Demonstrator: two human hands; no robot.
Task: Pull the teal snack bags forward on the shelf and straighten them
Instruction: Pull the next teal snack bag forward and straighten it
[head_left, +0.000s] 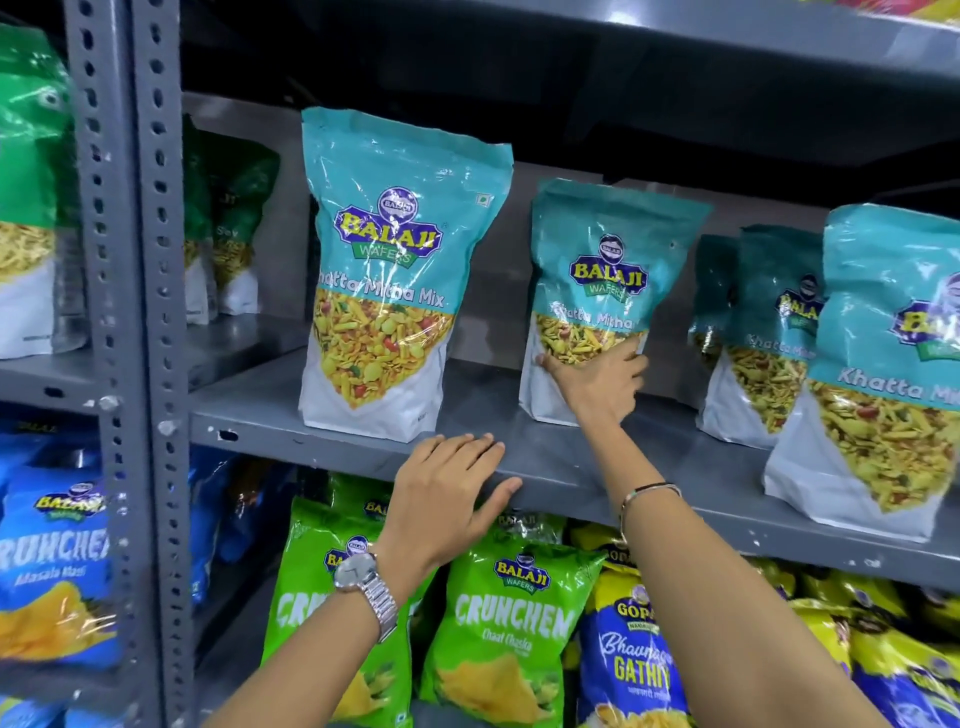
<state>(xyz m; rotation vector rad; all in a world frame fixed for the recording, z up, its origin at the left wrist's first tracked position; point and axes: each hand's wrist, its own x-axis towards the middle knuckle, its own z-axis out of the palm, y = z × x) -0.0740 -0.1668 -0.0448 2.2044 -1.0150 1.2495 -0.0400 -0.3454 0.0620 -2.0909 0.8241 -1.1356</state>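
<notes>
Several teal Khatta Mitha Mix bags stand on the grey shelf (332, 457). The left teal bag (384, 270) is upright near the front edge. The middle teal bag (605, 280) sits further back, leaning slightly. My right hand (597, 384) grips its lower front. My left hand (447, 499) rests flat on the shelf's front lip with fingers spread, holding nothing. At the right, a front teal bag (883, 364) stands at the edge, with two more teal bags (769, 332) behind it.
Green-topped bags (228, 228) stand deep at the shelf's left. A perforated grey upright (150, 312) divides the racks. Below are green Crunchem bags (509, 623), a blue Gathiya bag (628, 665) and blue Crunchem bags (52, 571). Another shelf (675, 31) hangs overhead.
</notes>
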